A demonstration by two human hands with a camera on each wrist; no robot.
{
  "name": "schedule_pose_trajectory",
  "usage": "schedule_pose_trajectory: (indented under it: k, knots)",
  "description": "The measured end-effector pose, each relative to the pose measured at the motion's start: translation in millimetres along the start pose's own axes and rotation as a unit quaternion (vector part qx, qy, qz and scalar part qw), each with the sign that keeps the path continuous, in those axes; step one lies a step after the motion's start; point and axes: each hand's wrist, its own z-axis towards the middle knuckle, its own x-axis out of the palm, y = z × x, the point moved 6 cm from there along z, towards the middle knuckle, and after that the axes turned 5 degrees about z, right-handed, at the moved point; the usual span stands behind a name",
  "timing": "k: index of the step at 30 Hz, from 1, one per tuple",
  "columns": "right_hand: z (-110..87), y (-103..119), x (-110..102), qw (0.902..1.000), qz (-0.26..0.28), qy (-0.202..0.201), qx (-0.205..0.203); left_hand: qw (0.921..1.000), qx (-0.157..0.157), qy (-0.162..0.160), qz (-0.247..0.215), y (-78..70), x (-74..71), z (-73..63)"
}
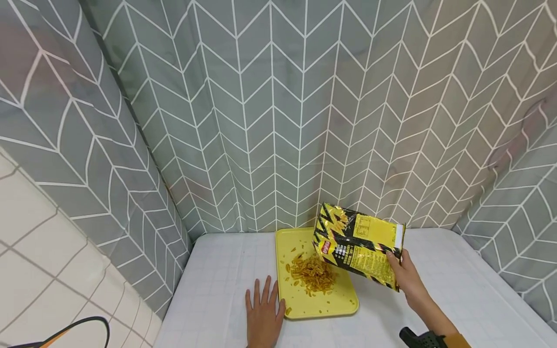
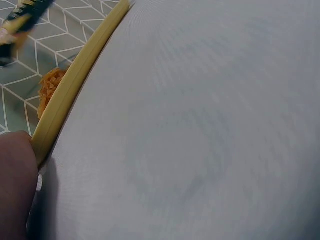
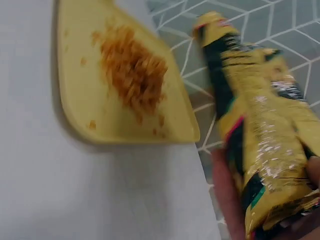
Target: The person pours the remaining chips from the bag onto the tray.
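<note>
My right hand [image 1: 408, 278] grips a yellow and black snack bag [image 1: 359, 241] by one end, its other end tilted over the right side of a yellow tray [image 1: 319, 311]. A loose heap of golden-brown snack pieces [image 1: 312, 273] lies in the middle of the tray, with single bits scattered round it. Flat on the table beside the tray's left edge rests my left hand [image 1: 263, 314], fingers spread and thumb at the rim. In the right wrist view the crumpled bag [image 3: 265, 135] fills the right side, near the tray [image 3: 80, 105].
The tray stands on a white-covered table [image 1: 217, 285]. Behind it hangs a grey curtain [image 1: 261, 121] with white chevron lines, folding round both sides. A black cable [image 1: 97, 319] loops at the lower left, before white tiling [image 1: 35, 241].
</note>
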Motion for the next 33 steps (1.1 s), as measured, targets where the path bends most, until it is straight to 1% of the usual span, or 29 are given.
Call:
schedule_pose_trajectory:
  k: [3, 6, 8, 11, 14, 18, 23, 27, 30, 33]
  knots:
    - [-1.3, -0.4, -0.3, 0.9992, -0.039, -0.004, -0.005, 1.0000, 0.000, 0.003, 0.000, -0.6, -1.9, -1.0]
    - [-1.9, 0.1, 0.7, 0.9985, -0.054, -0.005, -0.004, 1.0000, -0.003, 0.004, 0.000, -0.5, -2.3, -1.5]
    - [-3.0, 0.4, 1.3, 0.9991, -0.042, -0.002, -0.002, 1.0000, -0.003, 0.003, 0.000, -0.5, -2.8, -1.7]
    - [-4.5, 1.2, 3.6, 0.9999, 0.002, 0.011, -0.001, 1.0000, -0.002, 0.000, 0.000, -0.3, -3.3, -1.6]
    - [-5.2, 2.1, 5.5, 0.9996, 0.024, 0.016, -0.003, 1.0000, -0.001, -0.003, 0.001, 0.3, -3.1, -1.0]
    - [-4.9, 1.2, 6.0, 1.0000, 0.004, 0.005, -0.007, 1.0000, -0.003, 0.000, 0.003, 1.0, -0.2, 0.3]
    - [-6.5, -1.8, 3.7, 1.0000, 0.005, 0.004, -0.005, 1.0000, -0.003, 0.008, 0.002, 0.6, 2.8, -1.9]
    - [-7.2, -0.2, 0.7, 0.9998, 0.017, 0.003, -0.008, 0.9999, 0.002, 0.011, -0.006, 0.1, 0.5, -2.4]
    - [-6.9, 1.0, -1.4, 0.9998, 0.012, -0.007, -0.011, 0.9999, 0.007, 0.002, -0.010, -0.4, -2.1, -1.5]
    - [-6.9, 1.4, -3.2, 0.9995, -0.013, -0.023, -0.014, 0.9999, 0.011, -0.005, -0.012, -0.8, -3.7, -1.5]
